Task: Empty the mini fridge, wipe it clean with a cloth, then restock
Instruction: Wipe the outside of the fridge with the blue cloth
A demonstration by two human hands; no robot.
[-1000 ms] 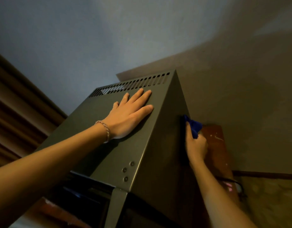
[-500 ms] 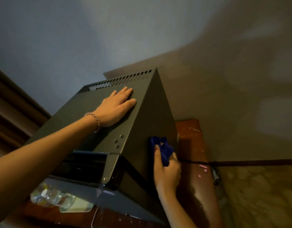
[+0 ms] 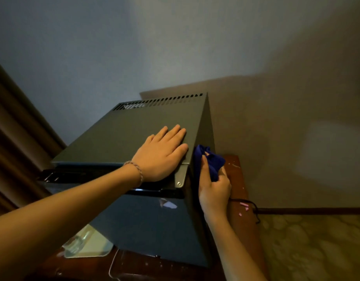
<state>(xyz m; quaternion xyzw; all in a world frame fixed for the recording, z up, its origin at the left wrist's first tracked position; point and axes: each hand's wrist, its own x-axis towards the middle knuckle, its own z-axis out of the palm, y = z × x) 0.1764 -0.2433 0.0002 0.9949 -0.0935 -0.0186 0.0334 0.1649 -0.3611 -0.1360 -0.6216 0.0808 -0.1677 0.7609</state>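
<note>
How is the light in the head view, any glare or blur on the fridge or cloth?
Head view: dim, with a faint light patch on the right wall; fridge top matte and glare-free, its glossy door carries a small reflection; cloth slightly soft against the shadowed side; wide-angle lens bends the edges; left hand and right hand clearly lit.

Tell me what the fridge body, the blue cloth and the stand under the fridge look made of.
Fridge body: likely painted sheet metal, matte grey, with punched vent slots and a screwed bracket. Cloth: soft fabric, bunched in folds. Stand: probably varnished wood, reddish-brown, scuffed.
</note>
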